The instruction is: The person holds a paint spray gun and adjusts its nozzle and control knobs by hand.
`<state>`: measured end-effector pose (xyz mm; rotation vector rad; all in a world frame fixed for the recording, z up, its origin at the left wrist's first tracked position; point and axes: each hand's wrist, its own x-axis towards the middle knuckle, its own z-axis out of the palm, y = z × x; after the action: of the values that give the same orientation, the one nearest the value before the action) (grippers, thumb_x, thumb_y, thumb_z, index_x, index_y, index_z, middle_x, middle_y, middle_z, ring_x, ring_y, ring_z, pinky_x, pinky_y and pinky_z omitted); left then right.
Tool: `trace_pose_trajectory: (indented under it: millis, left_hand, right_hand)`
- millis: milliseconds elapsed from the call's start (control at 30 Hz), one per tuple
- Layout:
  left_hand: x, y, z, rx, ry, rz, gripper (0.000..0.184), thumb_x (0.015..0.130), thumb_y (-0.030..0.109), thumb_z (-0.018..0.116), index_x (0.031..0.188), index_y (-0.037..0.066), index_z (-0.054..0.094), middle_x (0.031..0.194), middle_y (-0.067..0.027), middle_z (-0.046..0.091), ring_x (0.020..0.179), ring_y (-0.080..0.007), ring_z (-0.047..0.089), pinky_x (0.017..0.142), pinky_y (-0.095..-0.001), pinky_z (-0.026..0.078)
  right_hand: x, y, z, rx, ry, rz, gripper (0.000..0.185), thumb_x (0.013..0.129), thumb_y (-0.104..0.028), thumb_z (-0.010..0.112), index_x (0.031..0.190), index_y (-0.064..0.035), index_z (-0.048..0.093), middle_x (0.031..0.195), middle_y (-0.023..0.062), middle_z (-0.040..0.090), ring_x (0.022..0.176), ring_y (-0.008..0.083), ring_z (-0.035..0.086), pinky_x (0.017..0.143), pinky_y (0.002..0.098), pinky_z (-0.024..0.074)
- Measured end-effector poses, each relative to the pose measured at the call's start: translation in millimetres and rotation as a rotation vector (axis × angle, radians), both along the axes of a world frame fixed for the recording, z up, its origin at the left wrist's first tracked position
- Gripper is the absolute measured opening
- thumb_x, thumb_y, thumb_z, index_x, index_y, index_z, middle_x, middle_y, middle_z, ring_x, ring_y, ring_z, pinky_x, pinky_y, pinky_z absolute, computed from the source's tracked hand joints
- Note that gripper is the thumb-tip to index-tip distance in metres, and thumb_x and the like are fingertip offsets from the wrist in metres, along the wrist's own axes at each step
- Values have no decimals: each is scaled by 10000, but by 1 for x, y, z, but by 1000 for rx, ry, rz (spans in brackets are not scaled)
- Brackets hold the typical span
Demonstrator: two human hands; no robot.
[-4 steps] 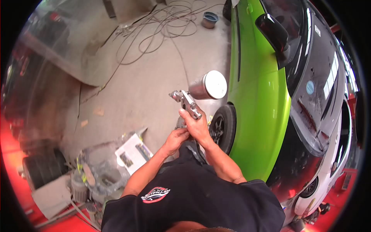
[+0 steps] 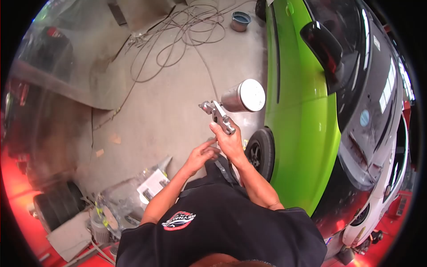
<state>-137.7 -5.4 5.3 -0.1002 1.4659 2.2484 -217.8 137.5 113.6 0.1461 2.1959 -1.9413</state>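
Observation:
My right hand (image 2: 229, 141) is wrapped round the handle of a metal spray gun (image 2: 219, 116), its nozzle pointing to the left. A silver paint cup (image 2: 232, 99) with a white lid is joined to the gun on the right side. Just below the grip, my left hand (image 2: 201, 156) has its fingers stretched out and apart, close to my right hand. I cannot tell whether the fingertips touch the gun's lower end. To the right of the cup stands a bright green car body (image 2: 298, 133).
Beside the car is a black wheel (image 2: 261, 153). A long hose (image 2: 167, 58) lies coiled on the floor, near a blue-rimmed bucket (image 2: 240, 21). Lower left are tyres (image 2: 58, 205), plastic sheeting and a white paper (image 2: 153, 184). A black side mirror (image 2: 321, 46) juts from the car.
My left hand's fingers have loosened and spread away from the gun's lower end. The gun sits slightly further right in view, and the camera view has shifted a little.

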Motion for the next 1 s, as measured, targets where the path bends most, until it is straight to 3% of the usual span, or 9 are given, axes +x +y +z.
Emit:
trace_pose_trajectory:
  millis: [200, 400, 567, 667, 767, 833, 933, 967, 1000]
  left_hand:
    - [-166, -134, -16, -463, -64, 346, 294, 1027, 131, 546, 1279, 15, 645, 868, -32, 641, 790, -126, 603, 774, -289, 519]
    - [-296, -275, -11, -545, -182, 820, 313, 1036, 266, 578, 1192, 8, 663, 709, 2, 518, 624, -104, 506, 599, -270, 470]
    - [-423, -388, -45, -736, -475, 857, 312, 1035, 302, 589, 845, 61, 646, 599, 11, 493, 556, -103, 492, 531, -264, 420]
    - [-572, -413, -30, -778, -293, 744, 402, 1024, 355, 618, 723, 95, 558, 618, 14, 505, 584, -90, 487, 551, -250, 397]
    - [-752, -381, 4, -855, -122, 638, 402, 1031, 355, 610, 801, 25, 621, 727, 23, 575, 685, -83, 503, 629, -275, 439]
    - [-867, -346, 40, -923, 165, 431, 312, 1031, 272, 594, 928, -12, 671, 755, -38, 615, 726, -112, 536, 660, -289, 452]
    - [-992, -291, 110, -1128, 717, 215, 264, 992, 254, 634, 1102, 15, 657, 944, -180, 675, 838, -294, 663, 774, -376, 521]
    - [-1018, -285, 100, -1076, 623, 208, 277, 985, 253, 643, 1125, 15, 652, 998, -190, 677, 890, -320, 664, 805, -390, 521]
    - [-1035, -297, 89, -1051, 509, 239, 293, 979, 253, 652, 1149, 15, 646, 1052, -201, 678, 943, -347, 665, 836, -404, 522]
  right_hand:
    - [-196, -7, 9, 9, 1, -112, 282, 941, -267, 713, 900, 0, 631, 701, 7, 553, 679, 112, 485, 627, 324, 445]
    - [-400, -19, 7, -28, 22, -207, 253, 948, -249, 712, 943, -10, 631, 675, -16, 529, 638, 88, 489, 588, 306, 436]
    - [-570, -54, -7, 8, -25, -317, 226, 949, -223, 710, 980, -6, 656, 697, -20, 563, 612, 80, 519, 569, 287, 442]
    - [-665, -69, -4, 93, -61, -328, 347, 953, -306, 698, 1048, 24, 658, 722, 29, 613, 583, 111, 588, 503, 279, 471]
    - [-745, -83, 5, 102, -38, -339, 404, 953, -352, 689, 1072, 33, 658, 732, 53, 632, 563, 126, 610, 467, 278, 472]
    - [-801, -86, 29, 82, -93, -346, 332, 938, -284, 721, 1057, 23, 675, 731, 36, 600, 595, 120, 573, 553, 306, 499]
    - [-890, -69, 74, 281, -225, -343, 349, 940, -307, 716, 1106, -1, 687, 792, 66, 668, 580, 120, 591, 515, 271, 470]
    - [-924, -60, 86, 403, -292, -310, 354, 945, -321, 710, 1123, -15, 682, 829, 82, 700, 568, 117, 600, 489, 246, 451]
    - [-958, -46, 77, 225, -187, -296, 342, 956, -303, 698, 1159, -29, 671, 861, 90, 707, 571, 119, 595, 487, 247, 447]
